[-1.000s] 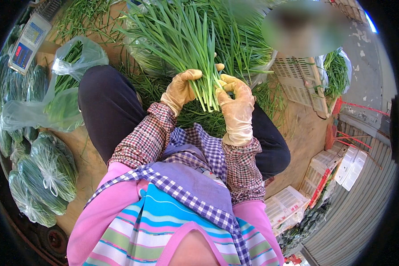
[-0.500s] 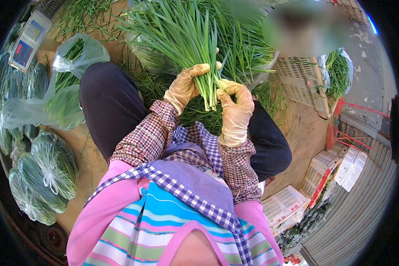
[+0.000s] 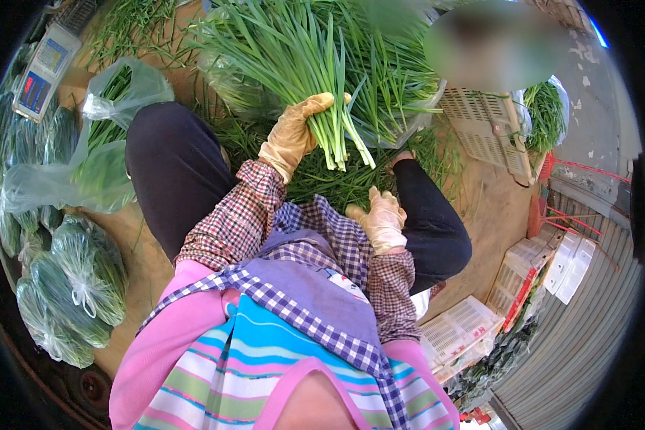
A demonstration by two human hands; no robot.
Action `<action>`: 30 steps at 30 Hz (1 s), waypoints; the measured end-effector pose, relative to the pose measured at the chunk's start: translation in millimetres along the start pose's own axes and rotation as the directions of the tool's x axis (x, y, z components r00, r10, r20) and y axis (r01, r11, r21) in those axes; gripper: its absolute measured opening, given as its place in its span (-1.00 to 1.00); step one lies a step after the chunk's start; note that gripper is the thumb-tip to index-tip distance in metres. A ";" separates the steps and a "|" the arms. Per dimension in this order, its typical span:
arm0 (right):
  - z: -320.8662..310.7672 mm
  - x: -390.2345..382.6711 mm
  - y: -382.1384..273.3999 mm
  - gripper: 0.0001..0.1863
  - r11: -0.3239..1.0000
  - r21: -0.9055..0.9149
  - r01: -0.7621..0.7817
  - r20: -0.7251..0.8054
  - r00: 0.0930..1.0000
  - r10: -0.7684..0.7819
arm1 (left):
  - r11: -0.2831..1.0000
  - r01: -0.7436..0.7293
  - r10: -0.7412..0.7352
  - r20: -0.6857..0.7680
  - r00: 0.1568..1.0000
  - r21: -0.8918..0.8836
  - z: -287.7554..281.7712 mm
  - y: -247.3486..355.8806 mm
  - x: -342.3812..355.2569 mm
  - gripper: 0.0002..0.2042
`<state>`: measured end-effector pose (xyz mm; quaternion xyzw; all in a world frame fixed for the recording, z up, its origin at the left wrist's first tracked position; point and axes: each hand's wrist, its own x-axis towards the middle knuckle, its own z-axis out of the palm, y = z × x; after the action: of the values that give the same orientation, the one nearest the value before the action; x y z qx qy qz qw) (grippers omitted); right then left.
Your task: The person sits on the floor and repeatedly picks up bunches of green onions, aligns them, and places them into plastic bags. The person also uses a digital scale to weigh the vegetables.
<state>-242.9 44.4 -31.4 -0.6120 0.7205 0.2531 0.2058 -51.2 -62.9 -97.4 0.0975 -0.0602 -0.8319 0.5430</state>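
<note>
A bunch of garlic chives [image 3: 319, 79] fans away from me, its pale cut ends pointing back toward my lap. My gloved left hand [image 3: 291, 137] is closed round the stalks just above those ends. Lower and to the right, my gloved right hand [image 3: 381, 218] is empty, fingers apart, over the edge of the loose green trimmings [image 3: 322, 186] between my legs. Beyond the held bunch lies a larger heap of chives [image 3: 394, 79] on clear plastic. Both gloves are yellowish and stained.
To the left are bagged greens [image 3: 86, 276], an open plastic bag of chives [image 3: 111, 161] and a digital scale [image 3: 46, 72]. On the right stand a beige crate [image 3: 480, 132], more greens [image 3: 545, 115] and white baskets [image 3: 459, 330]. A blurred patch covers the upper right.
My right hand has left the stalk ends and dropped toward my lap, its fingers now spread. The left hand still grips the bunch, whose ends have splayed a little to the right.
</note>
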 end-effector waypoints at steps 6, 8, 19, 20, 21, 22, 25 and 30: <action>-24.6 -1.3 -10.7 -0.84 0.530 0.756 0.385 -0.555 0.806 0.206 | 0.970 0.027 0.055 -0.325 0.944 0.243 -0.4 -12.7 3.2 -0.76; -34.4 1.0 -17.6 -0.71 0.586 0.539 0.606 -0.800 0.586 0.130 | 0.958 -0.002 0.102 -0.334 0.937 0.288 8.5 -14.6 2.9 -0.78; -62.6 27.2 -73.2 -0.77 0.895 0.025 0.445 -0.822 0.519 -0.235 | 0.903 -0.122 0.252 -0.278 0.927 0.411 28.8 -14.5 1.7 -0.78; -63.0 29.8 -73.5 -0.78 0.906 0.018 0.423 -0.805 0.543 -0.238 | 0.910 -0.168 0.282 -0.268 0.921 0.379 29.9 -15.0 2.3 -0.78; -63.8 32.2 -73.8 -0.81 0.894 0.020 0.447 -0.828 0.509 -0.235 | 0.914 -0.212 0.310 -0.259 0.915 0.345 30.2 -15.0 2.5 -0.77; -65.6 33.9 -70.8 -0.83 0.828 0.128 0.546 -0.846 0.496 -0.197 | 0.958 -0.152 0.210 -0.234 0.949 0.243 28.5 -12.8 1.1 -0.77; -64.0 39.0 -65.0 -0.88 0.454 0.477 0.752 -0.849 0.528 0.017 | 0.997 0.064 -0.060 -0.089 0.994 0.049 15.5 -4.7 -7.1 -0.73; -47.4 31.1 -80.9 -0.83 0.426 0.371 0.825 -0.888 0.450 -0.097 | 0.986 0.071 -0.084 -0.085 0.993 -0.151 7.5 -17.0 -12.7 -0.73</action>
<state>-167.7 -18.9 -22.0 -0.6922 0.5314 -0.4485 0.1935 -63.2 -44.5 -92.4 0.0970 0.0305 -0.8492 0.5181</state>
